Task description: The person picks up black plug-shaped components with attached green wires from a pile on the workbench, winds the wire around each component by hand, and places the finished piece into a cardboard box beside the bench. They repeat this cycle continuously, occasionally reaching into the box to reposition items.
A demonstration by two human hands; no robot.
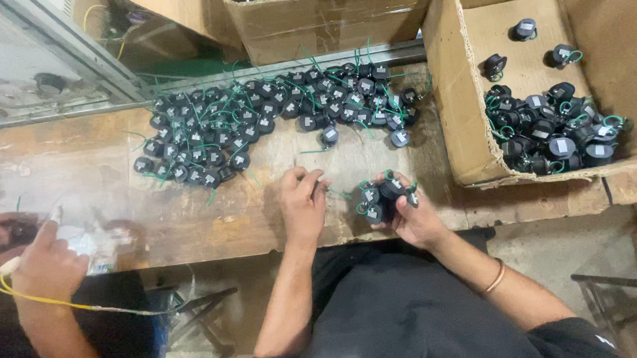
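Nearest the camera, a dark shirt (406,320) fills the lower frame, an orange patch at its bottom edge cut off by the frame. Above it the right hand (415,217), a bangle (495,277) on its wrist, is curled closed around a bunch (381,200) of small black round parts with green wires, held at the near edge of the table (226,220). The left hand (303,201) lies just beside the bunch, to its left, fingers bent onto the wood; it appears to pinch something thin, but the view is too small to be sure.

Packages: an open brown carton (468,120) stands at the right of the table, its near wall torn, holding a heap (556,134) of the same black parts, several capped with pale square labels; a few lie apart on its floor. A second brown box (325,19) stands at the top, its contents mostly cut off.

A broad pile (257,124) of black parts with green wires lies on the table beyond both hands, well apart from the bunch.

At left, another person's hand (43,266) holds a yellow cable (41,299); the things under it are blurred.
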